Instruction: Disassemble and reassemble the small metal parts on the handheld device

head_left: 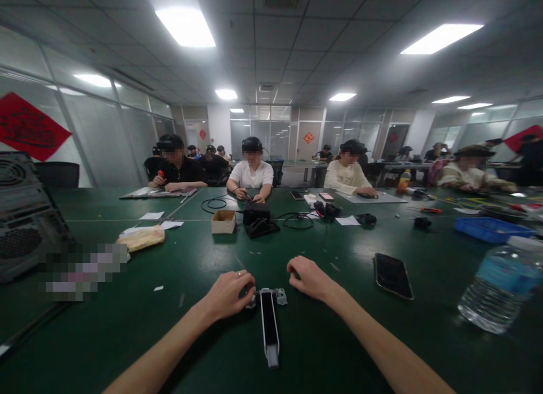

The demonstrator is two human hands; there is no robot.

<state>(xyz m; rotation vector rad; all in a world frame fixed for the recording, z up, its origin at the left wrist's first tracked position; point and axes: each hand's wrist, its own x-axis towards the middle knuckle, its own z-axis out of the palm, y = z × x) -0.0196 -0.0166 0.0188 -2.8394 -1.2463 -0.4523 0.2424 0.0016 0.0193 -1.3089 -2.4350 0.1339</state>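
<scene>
Nearest the camera, see the left forearm (169,349) and right forearm (384,349), both bare and reaching in low over the green worktop (322,343). Between them, find the long narrow piece (269,320), black-faced with a pale edge, lying lengthwise with its pale tip (272,357) nearer the camera. At its far end, note the left metal fitting (251,301), partly covered by fingers, and the right metal fitting (281,296), in plain view. On the left hand (229,295), read a curled grip right at the left metal fitting; cannot tell if pinched or merely touched. On the right hand (311,275), read a loosely curled grip, apart from the fittings; cannot tell if anything sits inside.

For good handling, take small parts by the edges, with light fingertip pressure. Steady the far end on both sides rather than pulling from 1 side, to avoid skewing the long narrow piece. Keep fingers off the black face, and wrists low. Mind the phone (393,275) and bottle (494,292), off to the right.
</scene>
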